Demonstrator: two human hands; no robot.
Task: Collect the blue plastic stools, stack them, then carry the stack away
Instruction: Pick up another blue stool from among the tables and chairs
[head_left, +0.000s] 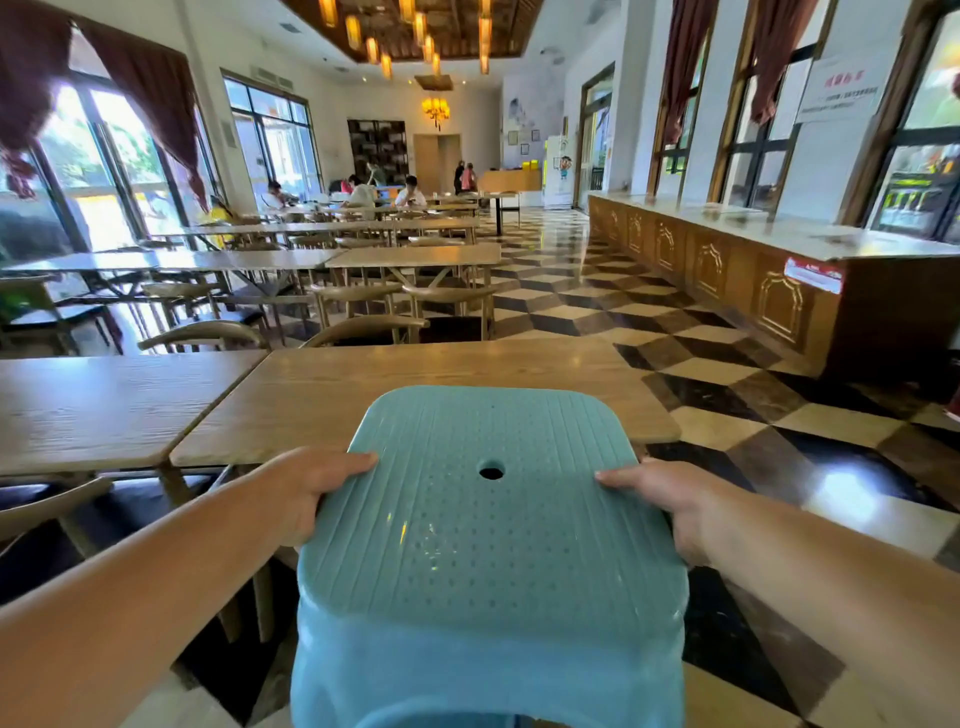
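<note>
Blue plastic stool (488, 525) held at both sides of its seat: the left hand (301, 499) and right hand (675, 512) each grasp an edge, thumbs on top. It hangs lifted before a wooden table (395, 384) (any stools nested beneath are hard to tell). Collecting seems done or nearly so; carrying away remains.
</note>
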